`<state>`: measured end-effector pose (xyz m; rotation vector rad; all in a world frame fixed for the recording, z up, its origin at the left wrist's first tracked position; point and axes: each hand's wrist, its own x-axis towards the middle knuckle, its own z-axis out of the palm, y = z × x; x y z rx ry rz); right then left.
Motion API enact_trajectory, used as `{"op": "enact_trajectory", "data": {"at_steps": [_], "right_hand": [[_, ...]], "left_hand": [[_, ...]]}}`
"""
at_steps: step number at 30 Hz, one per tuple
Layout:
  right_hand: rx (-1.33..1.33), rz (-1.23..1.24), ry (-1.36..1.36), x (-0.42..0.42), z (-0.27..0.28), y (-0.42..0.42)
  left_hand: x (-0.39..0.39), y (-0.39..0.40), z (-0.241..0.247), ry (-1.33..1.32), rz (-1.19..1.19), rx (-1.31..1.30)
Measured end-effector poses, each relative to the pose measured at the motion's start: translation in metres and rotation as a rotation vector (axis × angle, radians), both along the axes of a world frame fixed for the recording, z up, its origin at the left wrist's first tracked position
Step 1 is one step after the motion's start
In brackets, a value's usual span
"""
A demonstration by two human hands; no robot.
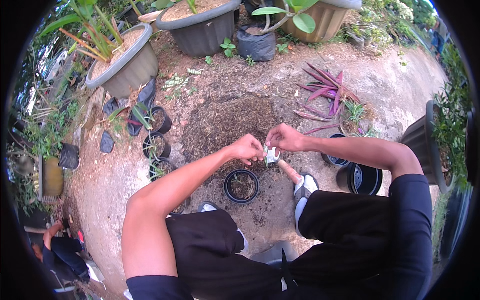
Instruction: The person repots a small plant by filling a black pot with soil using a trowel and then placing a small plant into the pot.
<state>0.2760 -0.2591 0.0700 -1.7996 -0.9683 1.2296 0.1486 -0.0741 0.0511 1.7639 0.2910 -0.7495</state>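
My left hand (247, 149) and my right hand (281, 139) are close together above the soil, with a small green plant piece (266, 156) between their fingertips. The fingers of both hands pinch it, the right at its upper end. Just beneath them lies a hand trowel (288, 170) with a wooden handle and a pale metal blade, partly hidden by the right hand. A round black plastic pot (258, 189) with soil and a small green plant (236, 179) stands below my hands. Beyond my hands spreads a heap of dark loose soil (232, 120).
Small potted plants (154, 145) line the left. Purple-leaved cuttings (330, 90) lie at the upper right, empty black pots (369, 180) near my right knee. Large planters (204, 32) stand at the back. Another person (67, 251) sits at the lower left.
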Motion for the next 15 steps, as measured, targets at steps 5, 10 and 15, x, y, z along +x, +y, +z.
{"op": "enact_trajectory", "data": {"at_steps": [5, 10, 15], "right_hand": [[0.02, -0.018, -0.051, 0.041, -0.002, -0.04], [-0.004, -0.195, -0.064, 0.084, 0.016, -0.076], [-0.036, -0.339, -0.386, 0.149, 0.027, -0.16]], "left_hand": [[0.037, -0.023, 0.007, -0.077, -0.051, 0.036], [0.052, -0.041, 0.014, -0.102, -0.068, 0.054], [0.069, -0.064, 0.021, -0.078, -0.163, 0.056]]}}
